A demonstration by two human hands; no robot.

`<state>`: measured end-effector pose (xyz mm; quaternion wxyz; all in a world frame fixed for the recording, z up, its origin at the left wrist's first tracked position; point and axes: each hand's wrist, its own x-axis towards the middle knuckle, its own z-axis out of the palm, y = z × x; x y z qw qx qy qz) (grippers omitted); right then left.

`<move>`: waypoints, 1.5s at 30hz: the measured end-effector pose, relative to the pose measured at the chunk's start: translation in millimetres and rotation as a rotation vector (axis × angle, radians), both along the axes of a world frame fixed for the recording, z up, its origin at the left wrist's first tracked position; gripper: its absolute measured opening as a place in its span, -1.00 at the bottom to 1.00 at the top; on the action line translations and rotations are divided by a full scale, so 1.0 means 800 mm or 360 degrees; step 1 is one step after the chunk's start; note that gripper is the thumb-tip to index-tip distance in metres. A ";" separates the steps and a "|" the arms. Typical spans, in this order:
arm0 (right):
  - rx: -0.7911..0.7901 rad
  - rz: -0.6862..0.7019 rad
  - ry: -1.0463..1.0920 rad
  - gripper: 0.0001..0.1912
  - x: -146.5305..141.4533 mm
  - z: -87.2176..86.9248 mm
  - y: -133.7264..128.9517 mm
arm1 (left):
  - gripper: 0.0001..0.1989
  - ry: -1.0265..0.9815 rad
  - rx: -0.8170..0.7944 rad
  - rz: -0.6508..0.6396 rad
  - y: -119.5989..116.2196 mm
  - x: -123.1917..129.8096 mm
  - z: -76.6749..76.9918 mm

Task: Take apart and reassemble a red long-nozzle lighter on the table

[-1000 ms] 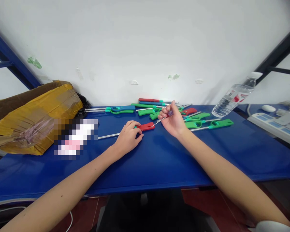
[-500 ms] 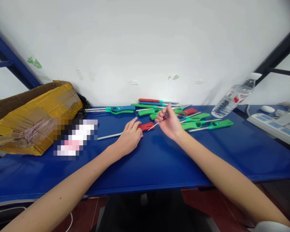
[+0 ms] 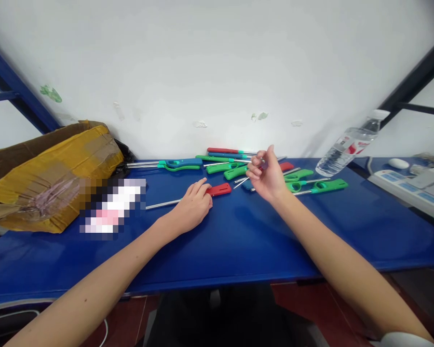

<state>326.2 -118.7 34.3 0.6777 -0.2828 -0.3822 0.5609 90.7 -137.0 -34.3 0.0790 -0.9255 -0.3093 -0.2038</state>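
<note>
Nearest, the bare front of the blue desk (image 3: 217, 255) stretched below both arms. The left hand (image 3: 194, 205) lay palm down over the middle of the red lighter (image 3: 220, 189), fingers bent around it and holding it against the desk; its handle end showed to the right and its metal stem ran out to the left. The right hand (image 3: 265, 178), palm turned up, gripped a tool (image 3: 241, 182) in curled fingers, the thin shaft slanting down-left, its tip near the handle end. Whether that tip met the desk could not be told.

To the left sat a taped box (image 3: 61, 168), with a pixelated patch (image 3: 112, 207) beside it. To the right was a power strip (image 3: 408, 190). Behind the right hand, green lighters (image 3: 331, 186) and others lay in a loose pile. Farther left, a blue lighter (image 3: 188, 162) rested against a green one. A water bottle (image 3: 349, 147) stood near the white wall (image 3: 217, 72).
</note>
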 end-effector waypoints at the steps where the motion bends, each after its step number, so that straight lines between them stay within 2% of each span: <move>1: 0.0098 -0.0061 -0.0166 -0.53 0.001 -0.001 -0.001 | -0.83 -0.0016 -0.0004 -0.0005 0.000 -0.001 0.000; 4: 0.0536 -0.0217 -0.0958 -0.59 -0.002 -0.010 -0.011 | -0.83 -0.0161 -0.0081 -0.0004 0.002 -0.003 0.004; 6: 0.0838 -0.0201 -0.1523 -0.73 -0.009 -0.021 -0.019 | -0.84 -0.0304 -0.0205 -0.0008 0.003 -0.004 0.011; 8: 0.1009 -0.0161 -0.1916 -0.84 -0.017 -0.031 -0.026 | -0.86 -0.0431 -0.0351 -0.0049 0.002 -0.005 0.020; 10: 0.1095 -0.0146 -0.2101 -0.85 -0.023 -0.038 -0.030 | -0.85 -0.0552 -0.0484 -0.0081 0.000 -0.004 0.029; 16: 0.1264 -0.0205 -0.2006 -0.81 -0.026 -0.047 -0.028 | -0.78 -0.0723 -0.0796 -0.0118 0.000 -0.002 0.036; 25: 0.1280 -0.0267 -0.1914 -0.80 -0.026 -0.044 -0.030 | -0.74 -0.1024 -0.1161 -0.0168 0.000 0.004 0.046; 27: 0.1260 -0.0309 -0.1950 -0.79 -0.023 -0.040 -0.028 | -0.75 -0.1062 -0.1082 -0.0129 0.002 0.003 0.045; 29: 0.1204 -0.0375 -0.2026 -0.80 -0.017 -0.036 -0.024 | -0.75 -0.0998 -0.0857 -0.0015 0.006 -0.002 0.040; 31: 0.1085 -0.0452 -0.2179 -0.81 -0.011 -0.034 -0.019 | -0.70 -0.0753 -0.0504 0.0158 0.012 -0.010 0.031; 33: 0.0926 -0.0506 -0.2381 -0.84 -0.006 -0.033 -0.014 | -0.59 -0.0455 -0.0334 0.0224 0.018 -0.018 0.020; 37: 0.0711 -0.0457 -0.2689 -0.88 -0.001 -0.036 -0.008 | -0.62 -0.0228 -0.0399 0.0170 0.026 -0.027 0.009; 45: 0.0635 -0.0250 -0.2871 -0.88 0.001 -0.035 -0.009 | -0.68 -0.0177 -0.0533 0.0010 0.026 -0.029 0.019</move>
